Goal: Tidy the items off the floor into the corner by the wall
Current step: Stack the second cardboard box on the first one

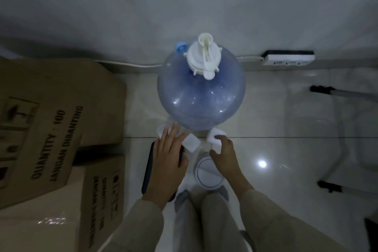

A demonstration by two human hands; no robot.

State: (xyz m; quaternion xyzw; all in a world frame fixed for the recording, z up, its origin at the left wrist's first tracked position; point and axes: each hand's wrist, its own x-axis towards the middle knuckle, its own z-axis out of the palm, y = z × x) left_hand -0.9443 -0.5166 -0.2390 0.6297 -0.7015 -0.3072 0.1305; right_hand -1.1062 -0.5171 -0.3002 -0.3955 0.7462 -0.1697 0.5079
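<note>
Head view, looking straight down at a dim tiled floor point(286, 118) beside a wall point(184, 6).

Left hand point(167, 161): extended forward from a beige sleeve, palm down, fingers straight and loosely spread. Fingertips at or just over a small white square item point(191, 143) and a pale packet point(163, 131) near the base of the water jug; actual contact not determinable. Nothing gripped. Positioned above a dark flat rectangular object point(148, 172) lying on the floor, largely covered by the hand and wrist.

Right hand point(224, 154): extended forward from a matching sleeve, fingers curled downward, thumb set apart to the inside. Fingertips at the near edge of a white block point(216, 135); pinch or mere touch not determinable.

Task items: white square item, pale packet and white block on the floor directly in front of the jug, well short of the wall. Round white lidded container point(207, 174) on the floor between the hands, just ahead of the knees.

Surroundings: large blue water jug point(201, 96) upright, fitted with a white pump top point(204, 55), near the wall. Stacked cardboard boxes point(51, 118) to the left. White power strip point(288, 59) against the wall to the right, cable running along the skirting. Tubular frame with dark feet point(327, 91) at the right edge.
</note>
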